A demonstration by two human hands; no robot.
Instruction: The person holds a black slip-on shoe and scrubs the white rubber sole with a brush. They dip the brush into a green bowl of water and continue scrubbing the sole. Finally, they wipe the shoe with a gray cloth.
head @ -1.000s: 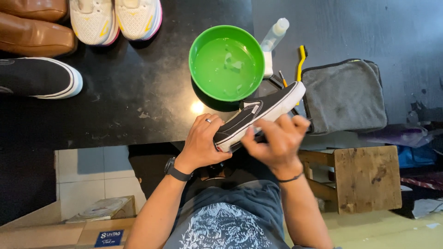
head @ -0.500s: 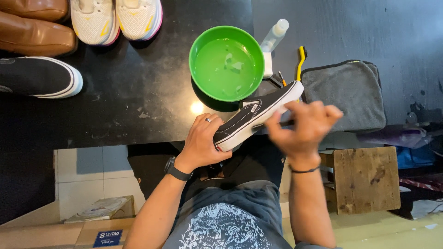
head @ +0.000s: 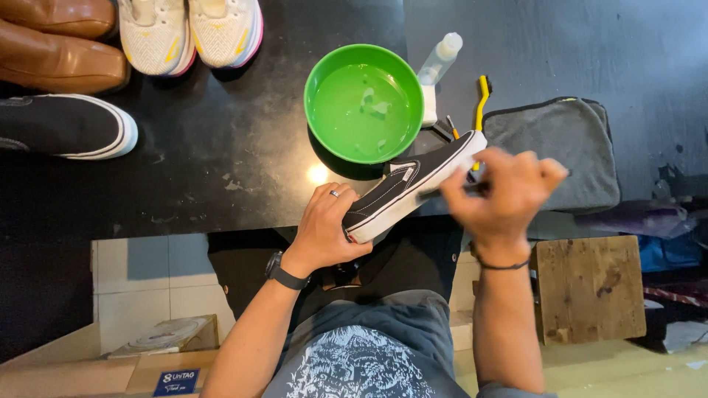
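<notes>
single head view, worn on person, looks almost straight down over own torso. near: forearms and hands fill lower middle, left hand [head: 324, 228], right hand [head: 505, 195] blurred. dark table [head: 221, 162] spans upper frame, green bowl [head: 363, 103] near centre. tiled floor [head: 147, 280] below table edge. no second view.

1. We see open black tabletop [head: 221, 147] left of the green bowl [head: 363, 103], wide enough for a hand to pass.
2. Far left, brown shoes [head: 59, 51], white sneakers [head: 188, 33] and a black slip-on [head: 66, 125] block the way.
3. Right of the bowl, a bottle [head: 440, 59], yellow brush [head: 481, 99] and grey cloth [head: 560, 147] crowd together.
4. Far right, bare grey surface [head: 590, 44] lies open.
5. Near right, a wooden stool [head: 590, 287] stands in the way.
</notes>
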